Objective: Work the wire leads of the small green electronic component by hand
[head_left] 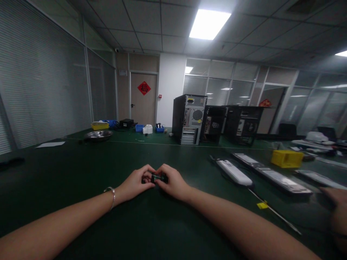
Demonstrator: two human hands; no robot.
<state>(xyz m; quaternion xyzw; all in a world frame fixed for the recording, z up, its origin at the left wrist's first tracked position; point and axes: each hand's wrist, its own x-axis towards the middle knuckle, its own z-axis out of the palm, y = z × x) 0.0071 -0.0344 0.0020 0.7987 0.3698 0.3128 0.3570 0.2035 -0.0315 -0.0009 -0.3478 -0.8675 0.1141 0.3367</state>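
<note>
Part in hand, head view: small, dark, a bit of green showing, blurred, so can't tell what exactly. It's between my two hands, low over the green counter; touching it or not, can't tell. Fingers of my left hand are curled and pinched on its left end; fingers of my right hand grip the right end, thumb in front. Handling, my guess: light, stiff, probably fragile if it's circuitry, smooth enough to slip. Best hold: by edges or ends, light pinch, no pressing on the green face. To my right, well apart: white power strip, then metal-topped units, yellow bin. Co-worker's hand at far right, blurred, grip unclear. Computer cases stand upright behind.
</note>
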